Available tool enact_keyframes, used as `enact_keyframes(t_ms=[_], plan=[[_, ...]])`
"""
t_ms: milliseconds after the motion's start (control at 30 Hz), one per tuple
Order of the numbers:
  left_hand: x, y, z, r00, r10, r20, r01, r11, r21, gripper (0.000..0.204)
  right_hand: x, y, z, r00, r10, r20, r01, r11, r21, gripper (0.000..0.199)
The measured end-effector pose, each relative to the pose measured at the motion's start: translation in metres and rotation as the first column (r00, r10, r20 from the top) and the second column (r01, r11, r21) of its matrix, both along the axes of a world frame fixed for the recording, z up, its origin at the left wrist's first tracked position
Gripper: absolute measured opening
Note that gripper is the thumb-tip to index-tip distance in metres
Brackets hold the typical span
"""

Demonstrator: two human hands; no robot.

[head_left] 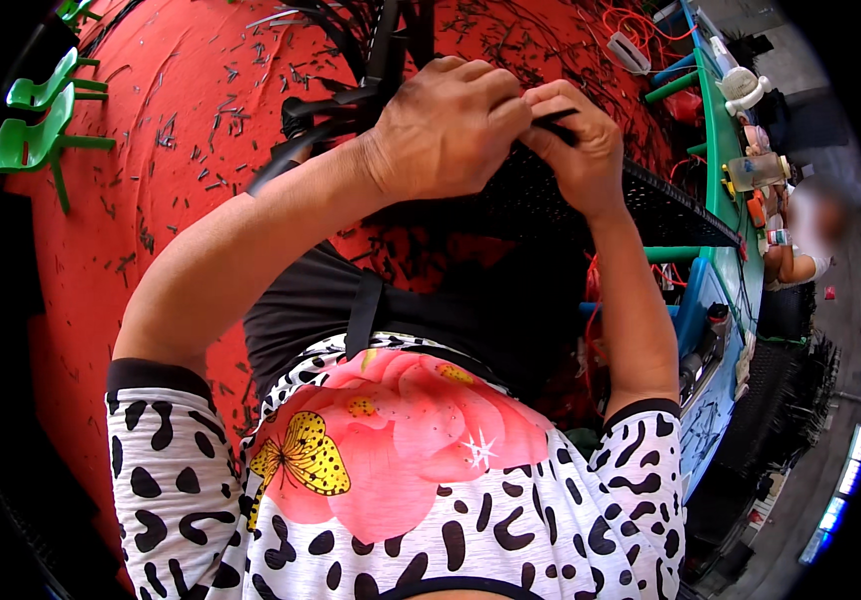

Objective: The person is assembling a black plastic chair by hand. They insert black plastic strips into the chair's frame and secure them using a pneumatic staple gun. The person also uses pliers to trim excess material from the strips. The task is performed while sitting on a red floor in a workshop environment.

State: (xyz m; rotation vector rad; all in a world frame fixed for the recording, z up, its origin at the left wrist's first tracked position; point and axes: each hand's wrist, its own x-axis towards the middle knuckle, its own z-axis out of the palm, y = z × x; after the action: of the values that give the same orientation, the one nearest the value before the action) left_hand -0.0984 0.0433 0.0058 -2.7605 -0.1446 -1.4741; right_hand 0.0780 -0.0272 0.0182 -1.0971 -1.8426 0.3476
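Both hands meet near the top centre of the view, held over the person's lap. The left hand is curled closed with its fingertips pinching at a thin black plastic strip, and the right hand is also closed, gripping that same strip between thumb and fingers; the two hands touch each other. Just below and to the right of them lies a flat black perforated mesh panel, its near edge running out toward the right. Behind the left hand a dark bundle of curved black plastic strips rises toward the far side. The red floor is strewn with many short dark offcuts. At far left stand small green plastic stools. At right runs a green and blue workbench holding a clear plastic bottle whose contents cannot be made out, with another person seated beside it.
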Motion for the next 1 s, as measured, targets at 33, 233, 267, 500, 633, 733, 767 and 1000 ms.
enact_keyframes(t_ms=[33, 233, 267, 500, 633, 733, 767, 1000], plan=[[0.001, 0.001, -0.001, 0.997, 0.054, -0.051, -0.056, 0.998, -0.027, 0.019, -0.001, -0.002, -0.004, 0.999, -0.028, 0.023, 0.027, 0.999, 0.039, 0.012], [0.012, 0.008, 0.01, 0.91, 0.161, -0.383, -0.237, 0.958, -0.162, 0.016, -0.013, -0.015, -0.012, 0.977, -0.15, 0.154, 0.112, 0.967, 0.23, 0.011], [0.012, 0.005, 0.021, 0.845, 0.136, -0.518, -0.284, 0.933, -0.218, 0.015, -0.014, -0.014, -0.014, 0.981, -0.148, 0.122, 0.117, 0.966, 0.229, 0.009], [0.009, 0.012, 0.024, 0.825, 0.025, -0.565, -0.222, 0.933, -0.284, 0.013, -0.026, -0.019, -0.017, 0.925, -0.189, -0.33, 0.231, 0.968, 0.094, 0.021], [0.006, 0.01, 0.015, 0.834, 0.005, -0.551, -0.231, 0.911, -0.341, 0.015, -0.03, -0.021, -0.011, 0.849, -0.217, -0.483, 0.22, 0.974, -0.052, 0.032], [0.002, 0.001, 0.007, 0.853, 0.061, -0.519, -0.26, 0.911, -0.32, 0.015, -0.036, -0.027, -0.003, 0.816, -0.25, -0.522, 0.196, 0.968, -0.157, 0.032], [0.002, -0.002, 0.005, 0.865, 0.078, -0.496, -0.257, 0.917, -0.305, 0.015, -0.035, -0.028, -0.002, 0.817, -0.254, -0.518, 0.187, 0.966, -0.178, 0.031], [-0.003, -0.017, -0.004, 0.893, 0.141, -0.428, -0.267, 0.931, -0.251, 0.013, -0.047, -0.037, 0.03, 0.85, -0.221, -0.479, 0.119, 0.965, -0.236, 0.032]])
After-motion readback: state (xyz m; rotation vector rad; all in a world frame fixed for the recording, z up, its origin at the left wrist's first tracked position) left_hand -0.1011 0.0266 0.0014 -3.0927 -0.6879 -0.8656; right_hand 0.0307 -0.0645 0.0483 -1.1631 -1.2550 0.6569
